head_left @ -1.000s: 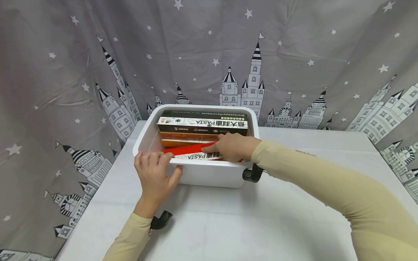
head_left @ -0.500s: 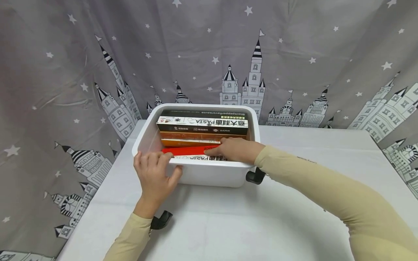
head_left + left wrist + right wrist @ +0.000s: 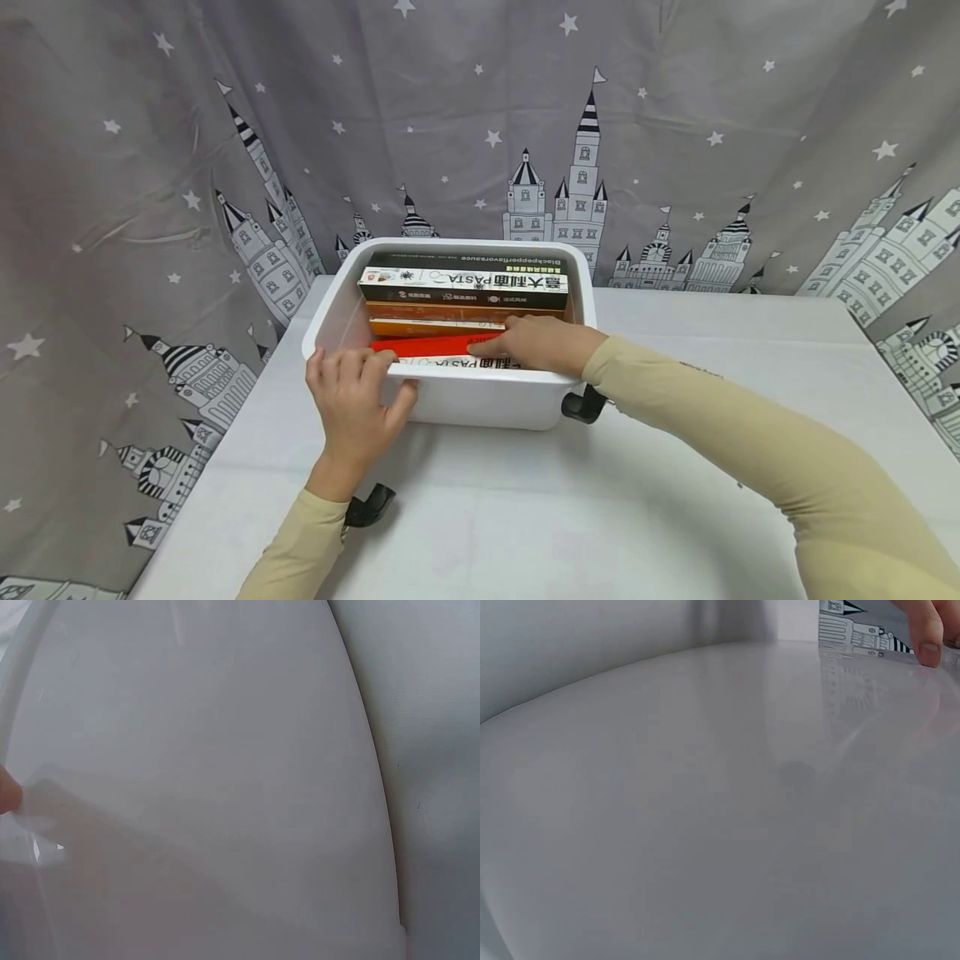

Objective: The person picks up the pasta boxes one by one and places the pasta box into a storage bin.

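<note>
A white plastic bin [image 3: 480, 400] stands on the table, packed with flat boxes. My left hand [image 3: 352, 404] grips its near rim at the left corner, fingers over the edge and thumb on the outer wall. My right hand [image 3: 543, 343] reaches inside at the right and holds the red pasta box [image 3: 420, 346], which lies nearest the front wall; some fingertips are hidden. Behind it are orange-brown boxes [image 3: 427, 312] and a black-and-white pasta box [image 3: 465, 281]. In the left wrist view a fingertip [image 3: 9, 791] touches the bin wall.
A white cloth covers the table [image 3: 480, 517]. Behind it hangs a grey curtain [image 3: 450, 100] printed with castles and stars. Black wrist mounts [image 3: 371, 506] sit under both sleeves. The bin's outer wall [image 3: 705, 810] fills most of the right wrist view.
Over the last second the red pasta box has gone from slanted to nearly level and parallel with the others. My right hand has shifted slightly right; my left hand has stayed on the rim.
</note>
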A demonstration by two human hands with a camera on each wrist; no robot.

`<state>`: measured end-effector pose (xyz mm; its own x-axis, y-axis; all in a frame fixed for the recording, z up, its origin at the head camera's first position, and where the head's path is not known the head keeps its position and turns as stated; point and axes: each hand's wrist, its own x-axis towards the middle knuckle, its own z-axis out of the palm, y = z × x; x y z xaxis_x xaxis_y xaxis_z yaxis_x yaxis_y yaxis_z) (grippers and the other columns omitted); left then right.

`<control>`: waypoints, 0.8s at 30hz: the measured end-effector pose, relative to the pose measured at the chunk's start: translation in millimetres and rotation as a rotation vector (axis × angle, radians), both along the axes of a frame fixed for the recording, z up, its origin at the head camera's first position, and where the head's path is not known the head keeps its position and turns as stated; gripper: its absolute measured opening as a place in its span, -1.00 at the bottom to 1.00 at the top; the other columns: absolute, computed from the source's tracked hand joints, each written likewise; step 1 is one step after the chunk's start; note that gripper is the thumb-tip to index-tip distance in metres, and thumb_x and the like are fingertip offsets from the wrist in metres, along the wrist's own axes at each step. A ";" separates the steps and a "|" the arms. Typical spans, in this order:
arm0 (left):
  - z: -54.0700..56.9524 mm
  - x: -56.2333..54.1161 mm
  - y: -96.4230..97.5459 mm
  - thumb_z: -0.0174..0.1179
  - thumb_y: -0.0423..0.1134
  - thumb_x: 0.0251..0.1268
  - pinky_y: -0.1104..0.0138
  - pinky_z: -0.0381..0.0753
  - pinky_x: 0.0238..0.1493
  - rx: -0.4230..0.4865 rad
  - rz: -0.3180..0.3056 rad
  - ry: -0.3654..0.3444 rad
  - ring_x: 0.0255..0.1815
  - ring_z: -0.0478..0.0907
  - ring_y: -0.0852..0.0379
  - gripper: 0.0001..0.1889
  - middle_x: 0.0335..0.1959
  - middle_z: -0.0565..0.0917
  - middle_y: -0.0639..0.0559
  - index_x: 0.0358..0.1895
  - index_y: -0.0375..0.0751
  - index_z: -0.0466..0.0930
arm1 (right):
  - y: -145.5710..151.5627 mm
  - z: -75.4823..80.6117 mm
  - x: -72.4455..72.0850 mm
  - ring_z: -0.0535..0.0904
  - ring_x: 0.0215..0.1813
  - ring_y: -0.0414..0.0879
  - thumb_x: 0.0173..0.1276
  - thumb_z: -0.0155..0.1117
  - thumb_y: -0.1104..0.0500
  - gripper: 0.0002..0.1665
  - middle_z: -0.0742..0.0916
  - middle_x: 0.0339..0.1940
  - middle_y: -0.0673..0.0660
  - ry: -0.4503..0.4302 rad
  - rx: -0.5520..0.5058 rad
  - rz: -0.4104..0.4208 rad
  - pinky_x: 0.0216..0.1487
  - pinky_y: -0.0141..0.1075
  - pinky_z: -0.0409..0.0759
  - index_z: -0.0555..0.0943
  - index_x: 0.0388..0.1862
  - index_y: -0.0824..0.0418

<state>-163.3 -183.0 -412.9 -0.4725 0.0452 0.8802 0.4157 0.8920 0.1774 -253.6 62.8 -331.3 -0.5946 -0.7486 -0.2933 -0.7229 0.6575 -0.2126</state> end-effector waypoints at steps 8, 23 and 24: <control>-0.5 -0.2 -1.5 0.05 -0.12 0.14 -0.34 0.13 0.24 -0.007 0.000 -0.001 -0.15 0.36 -0.25 -0.71 -0.34 0.51 -0.23 -0.23 -0.29 0.54 | -6.3 -0.5 -2.4 0.61 0.06 0.07 0.49 0.05 0.35 -0.28 0.67 0.17 0.24 0.059 -0.047 0.020 0.17 -0.08 0.64 0.40 0.53 -0.18; -0.1 -0.9 -0.8 0.05 -0.13 0.13 -0.33 0.15 0.22 -0.015 0.006 0.021 -0.15 0.36 -0.25 -0.72 -0.34 0.51 -0.23 -0.23 -0.29 0.54 | 15.7 9.4 3.9 0.65 -0.08 0.00 0.48 0.22 0.03 -0.52 0.77 -0.05 0.10 0.292 -0.243 0.053 -0.07 -0.09 0.66 0.61 0.33 0.07; -0.1 -0.8 -0.8 0.05 -0.13 0.13 -0.33 0.15 0.22 -0.014 0.006 0.022 -0.15 0.36 -0.25 -0.72 -0.34 0.51 -0.23 -0.23 -0.29 0.54 | 19.4 10.4 4.8 0.66 -0.08 0.01 0.47 0.22 0.04 -0.53 0.77 -0.06 0.11 0.311 -0.267 0.058 -0.05 -0.08 0.65 0.62 0.31 0.09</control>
